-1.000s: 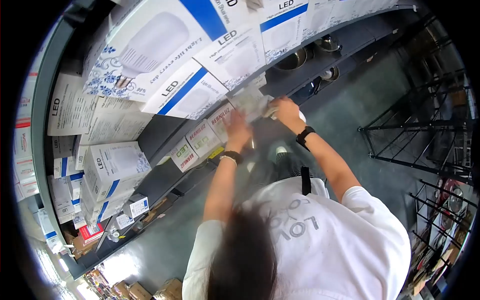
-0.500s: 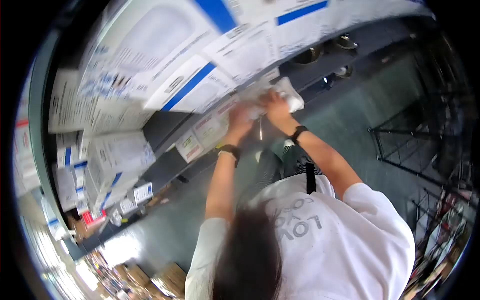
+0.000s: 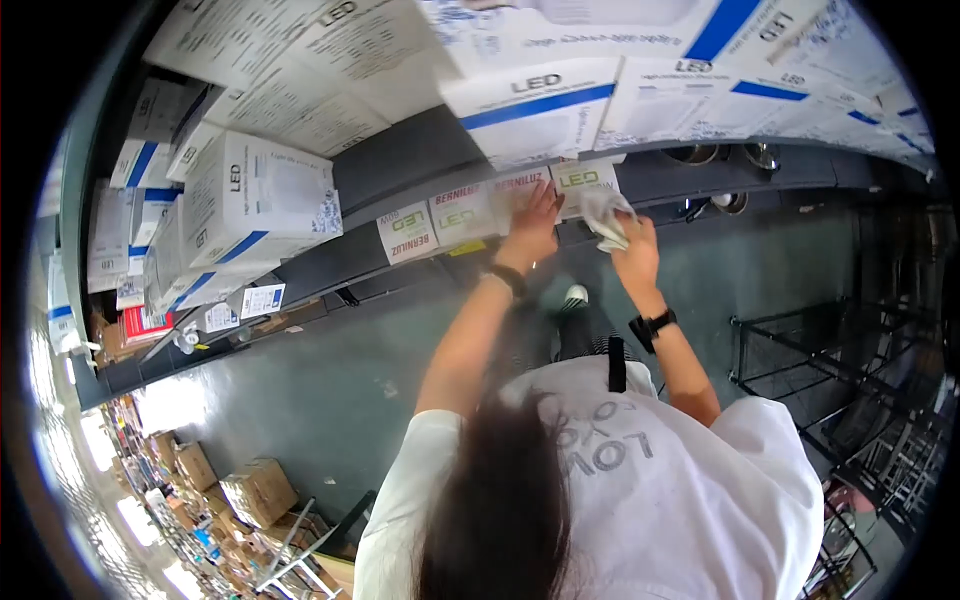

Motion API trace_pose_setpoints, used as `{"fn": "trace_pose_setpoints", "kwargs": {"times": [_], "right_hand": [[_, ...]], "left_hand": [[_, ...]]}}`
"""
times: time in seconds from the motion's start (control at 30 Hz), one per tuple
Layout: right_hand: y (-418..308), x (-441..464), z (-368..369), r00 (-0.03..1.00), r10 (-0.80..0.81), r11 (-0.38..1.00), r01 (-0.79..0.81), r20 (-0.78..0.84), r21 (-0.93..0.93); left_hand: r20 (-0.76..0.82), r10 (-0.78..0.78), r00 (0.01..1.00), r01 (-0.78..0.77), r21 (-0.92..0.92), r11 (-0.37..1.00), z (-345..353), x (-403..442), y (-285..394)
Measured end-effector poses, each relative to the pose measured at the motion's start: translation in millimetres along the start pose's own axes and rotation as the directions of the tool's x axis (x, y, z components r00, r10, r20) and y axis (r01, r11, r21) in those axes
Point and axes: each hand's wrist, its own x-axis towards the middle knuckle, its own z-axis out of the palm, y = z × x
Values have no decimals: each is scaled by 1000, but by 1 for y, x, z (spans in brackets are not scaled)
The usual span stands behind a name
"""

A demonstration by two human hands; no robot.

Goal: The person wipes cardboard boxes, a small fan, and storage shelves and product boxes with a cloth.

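My right hand (image 3: 637, 252) is closed on a crumpled white cloth (image 3: 605, 217), at the lower front corner of a small green-lettered LED box (image 3: 584, 177). My left hand (image 3: 533, 228) lies with its fingers stretched out against the front of a red-lettered Berniluz box (image 3: 508, 188); nothing shows in its grasp. Left of it, another Berniluz LED box (image 3: 460, 218) and a tilted 60W box (image 3: 407, 234) stand in the same row along the dark shelf edge (image 3: 365, 268).
Large white LED cartons (image 3: 540, 105) stack above the row. More LED cartons (image 3: 262, 190) stand at left. Metal lamp parts (image 3: 762, 157) sit under the shelf at right. A black wire rack (image 3: 800, 370) stands at right; cardboard boxes (image 3: 258, 492) are on the floor behind.
My view has turned, and the shelf now runs more level. The cloth has come down off the box row into my right hand. My left hand now rests on a box front.
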Motion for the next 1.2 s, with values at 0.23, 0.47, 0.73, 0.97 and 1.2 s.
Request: {"fn": "trace_pose_setpoints", "kwargs": {"times": [0.23, 0.47, 0.73, 0.97, 1.2], "right_hand": [[-44, -20, -6, 990, 107, 993, -111, 94, 41], [-194, -33, 86, 846, -114, 987, 34, 521, 160], [-300, -47, 227, 872, -201, 942, 297, 448, -157], [-312, -89, 215, 756, -130, 972, 224, 641, -67], [-310, -86, 194, 651, -382, 924, 280, 656, 260]], "left_hand": [[-258, -320, 911, 316, -57, 947, -42, -85, -49], [-216, -691, 689, 639, -269, 721, -40, -218, -184], [321, -466, 824, 534, -715, 451, -56, -254, -226], [130, -332, 934, 219, -943, 249, -20, -255, -243], [84, -443, 893, 234, -926, 297, -74, -322, -226]]}}
